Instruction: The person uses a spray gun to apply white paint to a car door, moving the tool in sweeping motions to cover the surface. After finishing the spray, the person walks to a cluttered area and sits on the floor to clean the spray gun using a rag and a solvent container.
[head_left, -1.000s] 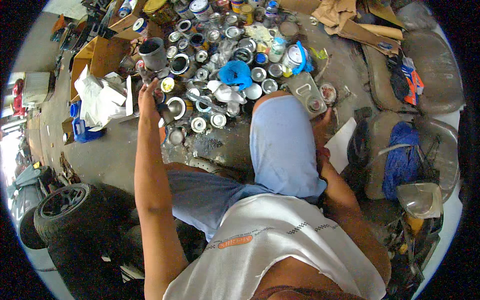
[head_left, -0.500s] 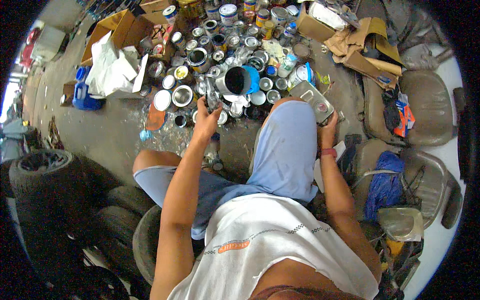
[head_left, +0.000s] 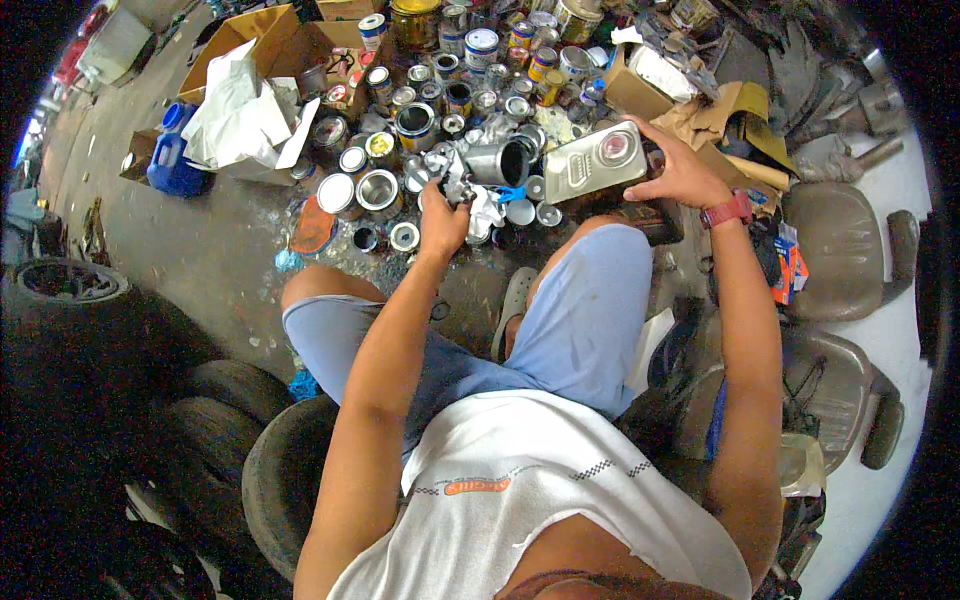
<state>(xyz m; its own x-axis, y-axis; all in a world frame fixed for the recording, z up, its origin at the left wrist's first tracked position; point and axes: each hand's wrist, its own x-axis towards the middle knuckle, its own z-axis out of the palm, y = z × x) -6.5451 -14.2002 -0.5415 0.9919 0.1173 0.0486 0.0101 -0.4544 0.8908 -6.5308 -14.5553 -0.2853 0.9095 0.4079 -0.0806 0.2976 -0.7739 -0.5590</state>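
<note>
My left hand is closed around the silvery metal body of what looks like a spray gun. Beside it, a grey metal cup lies tilted with its dark mouth toward the right; it seems joined to the gun. Something blue shows just below the cup's rim. My right hand grips the right end of a rectangular metal can with a round reddish cap on its face. The can is held above the tins, its left end close to the cup's mouth. Its underside is hidden.
Several paint tins crowd the floor ahead. A blue jug and white paper on a box are at left. Cardboard lies at far right, near grey chairs. Tyres stand at lower left.
My right hand has lifted the metal can from beside the right knee, up and left toward the cup. The cup has turned from facing up to facing right. My left hand moved slightly right.
</note>
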